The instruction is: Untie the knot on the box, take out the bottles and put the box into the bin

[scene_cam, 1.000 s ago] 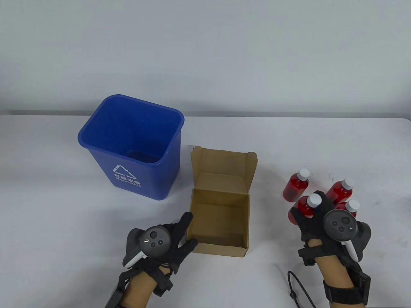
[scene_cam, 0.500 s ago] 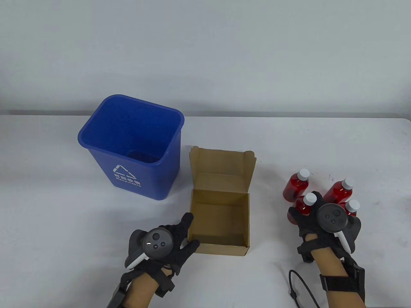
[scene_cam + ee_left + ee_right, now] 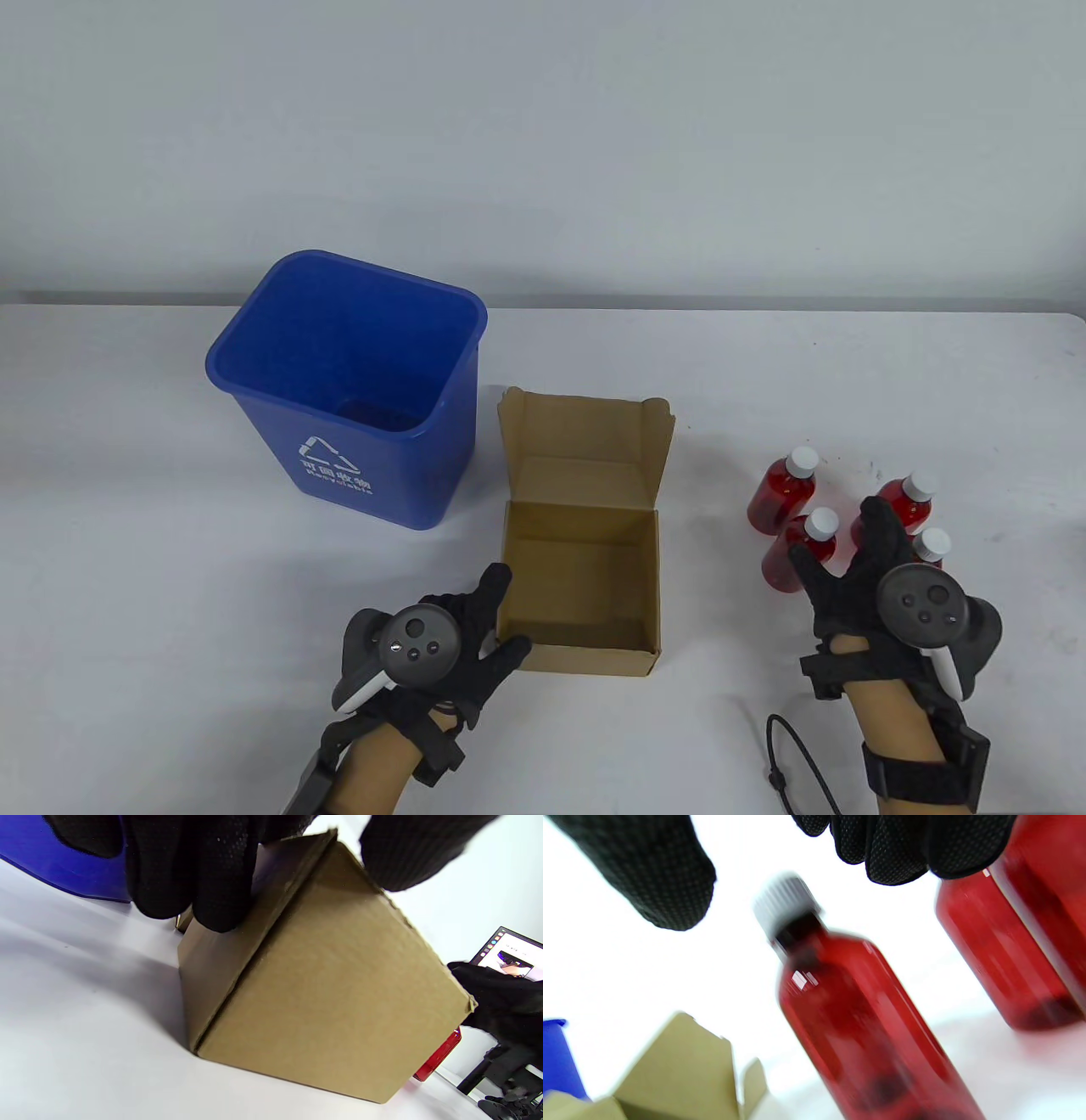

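My left hand [image 3: 441, 632] grips the empty box [image 3: 581, 586] at its corner; my right hand [image 3: 857, 569] hovers spread, holding nothing. I should lift the box level toward the bin [image 3: 348, 382].

Even, bright overhead light leaves soft shadows beside the open brown cardboard box [image 3: 581, 560], while the right wrist view is overexposed and motion-blurred around the white-capped red plastic bottle [image 3: 848, 1014] below the fingers.

We count four red bottles [image 3: 781, 491], all with white caps. One cardboard box [image 3: 580, 586], one blue bin [image 3: 356, 399], two gloved hands [image 3: 458, 632]
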`<state>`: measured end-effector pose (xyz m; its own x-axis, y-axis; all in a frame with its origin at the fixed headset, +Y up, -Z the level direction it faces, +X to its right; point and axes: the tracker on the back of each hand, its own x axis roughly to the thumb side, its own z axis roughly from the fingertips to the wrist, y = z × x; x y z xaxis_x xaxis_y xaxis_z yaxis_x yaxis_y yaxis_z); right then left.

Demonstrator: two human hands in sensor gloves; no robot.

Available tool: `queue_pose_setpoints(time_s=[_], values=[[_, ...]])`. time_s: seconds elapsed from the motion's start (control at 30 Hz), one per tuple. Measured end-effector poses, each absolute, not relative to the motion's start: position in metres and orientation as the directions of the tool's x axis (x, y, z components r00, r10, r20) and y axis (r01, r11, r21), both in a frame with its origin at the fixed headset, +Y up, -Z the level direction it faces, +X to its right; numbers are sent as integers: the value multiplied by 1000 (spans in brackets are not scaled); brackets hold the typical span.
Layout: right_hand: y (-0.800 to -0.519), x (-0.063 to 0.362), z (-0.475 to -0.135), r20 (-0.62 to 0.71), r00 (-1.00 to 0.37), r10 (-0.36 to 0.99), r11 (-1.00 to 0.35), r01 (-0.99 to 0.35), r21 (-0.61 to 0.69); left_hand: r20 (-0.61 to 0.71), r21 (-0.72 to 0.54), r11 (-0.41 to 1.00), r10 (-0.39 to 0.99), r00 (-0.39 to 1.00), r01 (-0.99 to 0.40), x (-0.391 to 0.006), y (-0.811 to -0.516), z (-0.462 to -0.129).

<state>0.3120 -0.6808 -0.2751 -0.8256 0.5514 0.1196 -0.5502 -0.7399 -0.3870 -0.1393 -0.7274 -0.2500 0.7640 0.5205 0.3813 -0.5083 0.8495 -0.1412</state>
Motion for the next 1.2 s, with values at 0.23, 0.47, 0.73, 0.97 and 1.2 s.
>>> queue_pose_setpoints(time_s=[0.23,0.47,0.73,0.97,1.2], values=[[-653,285,-248,271,-854,444,-727,-521,-448,382,-131,851,517,766,-508,-139,-727,-249],[-658,246,-243,406,-832,378,-778,-523,-347,377,-118,854,511,772,-507,-139,-727,-249],[-683,194,-245,503,-797,334,-873,-463,-154,380,-106,861,498,780,-498,-136,-725,-247],[-696,183,-247,518,-782,348,-895,-442,-66,389,-98,854,505,771,-510,-137,-716,-244],[-692,189,-245,523,-761,383,-879,-475,-48,341,-79,826,549,763,-559,-149,-694,-258]])
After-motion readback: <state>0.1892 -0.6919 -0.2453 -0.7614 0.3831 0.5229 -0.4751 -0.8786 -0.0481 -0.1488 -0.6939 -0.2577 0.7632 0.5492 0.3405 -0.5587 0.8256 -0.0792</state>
